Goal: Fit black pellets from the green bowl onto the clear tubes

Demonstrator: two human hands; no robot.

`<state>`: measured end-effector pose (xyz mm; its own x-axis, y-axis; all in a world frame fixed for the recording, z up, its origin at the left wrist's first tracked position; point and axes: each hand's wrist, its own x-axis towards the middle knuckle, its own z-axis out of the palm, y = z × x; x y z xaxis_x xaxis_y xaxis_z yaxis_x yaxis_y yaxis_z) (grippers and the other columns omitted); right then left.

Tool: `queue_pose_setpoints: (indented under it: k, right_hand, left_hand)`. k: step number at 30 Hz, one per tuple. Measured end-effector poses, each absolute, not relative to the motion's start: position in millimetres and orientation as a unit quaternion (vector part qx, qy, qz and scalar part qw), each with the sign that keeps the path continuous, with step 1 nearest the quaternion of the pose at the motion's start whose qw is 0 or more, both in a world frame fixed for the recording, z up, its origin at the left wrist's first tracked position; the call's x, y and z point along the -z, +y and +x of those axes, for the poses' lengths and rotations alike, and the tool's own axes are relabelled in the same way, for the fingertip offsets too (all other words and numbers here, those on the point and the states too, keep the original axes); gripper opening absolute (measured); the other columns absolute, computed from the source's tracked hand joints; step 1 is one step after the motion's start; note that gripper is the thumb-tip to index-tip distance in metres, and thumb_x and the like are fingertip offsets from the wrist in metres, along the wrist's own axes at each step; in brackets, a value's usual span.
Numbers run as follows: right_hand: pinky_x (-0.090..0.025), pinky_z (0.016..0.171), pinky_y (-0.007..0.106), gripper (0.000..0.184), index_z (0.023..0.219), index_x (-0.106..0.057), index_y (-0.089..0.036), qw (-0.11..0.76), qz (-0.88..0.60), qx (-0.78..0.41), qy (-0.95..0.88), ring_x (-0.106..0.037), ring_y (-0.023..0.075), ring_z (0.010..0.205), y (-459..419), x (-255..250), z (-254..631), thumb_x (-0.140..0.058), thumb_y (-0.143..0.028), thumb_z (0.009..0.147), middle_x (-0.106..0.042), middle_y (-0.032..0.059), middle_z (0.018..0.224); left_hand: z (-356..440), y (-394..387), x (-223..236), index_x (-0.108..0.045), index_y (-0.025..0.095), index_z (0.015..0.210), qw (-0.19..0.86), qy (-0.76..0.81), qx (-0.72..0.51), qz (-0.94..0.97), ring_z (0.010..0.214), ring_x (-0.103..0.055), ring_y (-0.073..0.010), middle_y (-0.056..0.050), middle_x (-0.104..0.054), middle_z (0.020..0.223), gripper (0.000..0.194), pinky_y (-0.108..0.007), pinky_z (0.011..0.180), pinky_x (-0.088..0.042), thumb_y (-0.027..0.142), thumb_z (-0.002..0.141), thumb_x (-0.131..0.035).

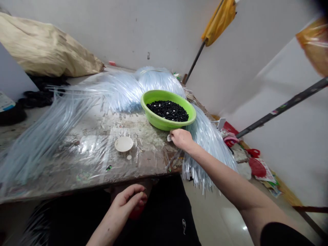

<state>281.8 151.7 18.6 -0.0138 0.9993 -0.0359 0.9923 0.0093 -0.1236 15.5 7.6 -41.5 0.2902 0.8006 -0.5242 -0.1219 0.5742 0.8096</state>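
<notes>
My right hand (181, 138) reaches to the front of a lime-green basin (167, 126) on the table. Its fingers are closed on a small whitish crumpled piece (169, 137), which could be tissue or cloth. Small black pieces (166, 110), with several white bits among them, fill the lower part of the basin. My left hand (132, 199) hangs over my lap below the table edge, loosely curled. A gap shows between its thumb and index finger, and nothing is seen in it. Nearest to it on the tabletop are a shallow white dish (123, 144) and a white disc (129, 157).
Bundles of clear thin tubes lie left (48, 136), behind (123, 90) and right (210, 143) of the basin, some hanging over the edge. Clear plastic film covers the worn table (151, 160). A beige sack (46, 48) sits back left; a dark pole (282, 108) slants at right.
</notes>
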Motion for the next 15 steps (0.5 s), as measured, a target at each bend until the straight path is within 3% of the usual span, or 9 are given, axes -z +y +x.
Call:
queue_pose_setpoints:
  k: [5,8,11,15]
  right_hand:
    - [-0.044,0.067,0.025,0.026,0.085,-0.069,-0.017,0.151,-0.674,-0.157,-0.706,-0.062,0.0154,0.073,124.6,-29.6,277.6,-0.047,-0.032,0.088,-0.07,0.0035,0.079]
    - [-0.038,0.054,0.022,0.024,0.081,-0.064,-0.016,0.286,-0.633,-0.317,-0.646,-0.05,0.0108,0.056,101.7,-31.7,269.6,-0.053,-0.037,0.082,-0.061,-0.0017,0.064]
    - [-0.03,0.05,0.021,0.022,0.076,-0.062,-0.016,0.416,-0.571,-0.472,-0.527,-0.041,0.0075,0.051,78.4,-28.2,258.2,-0.066,-0.037,0.072,-0.056,-0.0045,0.06]
    - [-0.025,0.047,0.021,0.022,0.075,-0.061,-0.017,0.444,-0.55,-0.534,-0.464,-0.036,0.0059,0.048,52.6,-17.7,241.0,-0.07,-0.037,0.073,-0.054,-0.0056,0.059]
  left_hand:
    - [24.8,15.2,32.6,-0.075,0.017,0.087,0.697,0.511,-0.365,0.347,0.07,-0.067,-0.0182,-0.006,-0.075,0.083,0.031,-0.027,0.069,-0.054,0.039,0.065,-0.081]
    - [32.7,25.8,20.3,-0.076,0.018,0.092,0.661,0.506,-0.392,0.392,0.073,-0.066,-0.019,-0.008,-0.075,0.091,0.031,-0.027,0.066,-0.053,0.038,0.07,-0.078]
    - [41.9,36.0,8.9,-0.076,0.019,0.092,0.609,0.484,-0.43,0.458,0.077,-0.065,-0.0193,-0.008,-0.071,0.099,0.023,-0.026,0.064,-0.053,0.036,0.076,-0.073]
    - [55.5,41.1,4.4,-0.075,0.021,0.097,0.555,0.441,-0.47,0.526,0.078,-0.063,-0.0178,-0.007,-0.066,0.104,0.019,-0.026,0.066,-0.051,0.031,0.083,-0.067]
